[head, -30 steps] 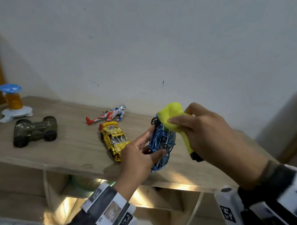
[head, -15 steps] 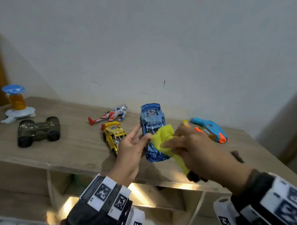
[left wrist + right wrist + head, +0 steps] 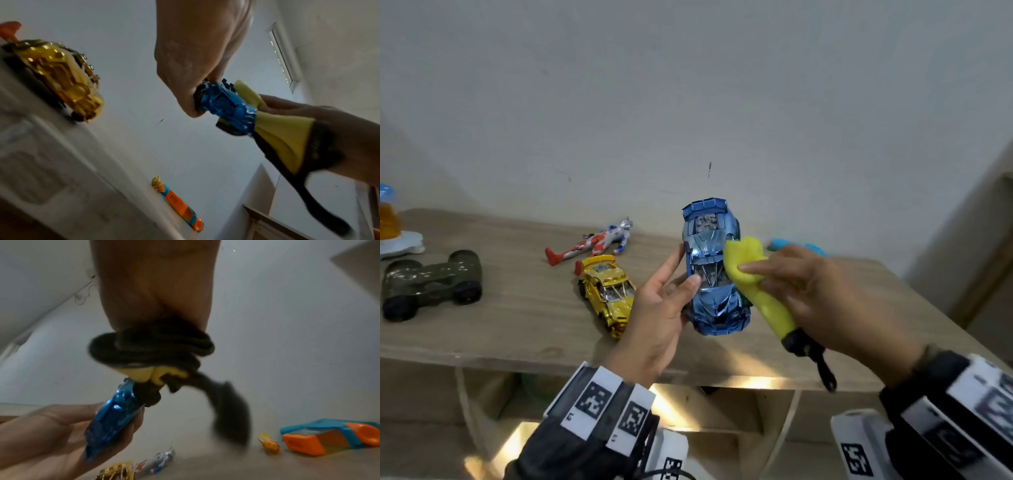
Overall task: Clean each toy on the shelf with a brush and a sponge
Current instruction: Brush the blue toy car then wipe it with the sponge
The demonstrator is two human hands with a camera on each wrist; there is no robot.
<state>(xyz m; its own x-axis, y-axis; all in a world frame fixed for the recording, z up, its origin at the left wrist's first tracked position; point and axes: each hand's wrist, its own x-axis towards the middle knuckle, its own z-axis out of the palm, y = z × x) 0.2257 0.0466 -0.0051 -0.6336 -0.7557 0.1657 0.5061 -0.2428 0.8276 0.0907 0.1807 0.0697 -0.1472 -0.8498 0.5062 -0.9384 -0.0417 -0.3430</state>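
Observation:
My left hand (image 3: 671, 294) holds a shiny blue toy car (image 3: 712, 270) above the wooden shelf (image 3: 517, 315), thumb on its roof, fingers behind it. In the left wrist view the blue car (image 3: 224, 107) shows at my fingertips. My right hand (image 3: 808, 294) grips a folded yellow sponge (image 3: 753, 277) with a dark scouring side and presses it against the car's right side. A black strap or handle (image 3: 822, 366) hangs below that hand. The right wrist view shows the sponge (image 3: 148, 373) on the car (image 3: 113, 415).
On the shelf lie a gold car (image 3: 609, 291), a red and silver figure (image 3: 592, 243), a dark green vehicle (image 3: 431, 284) and an orange and white toy (image 3: 393, 229) at the far left. A blue and orange toy gun (image 3: 333, 436) lies at the right.
The blue car has turned from on its side to roof toward me, nose down. The sponge has moved from the car's upper end to its right side.

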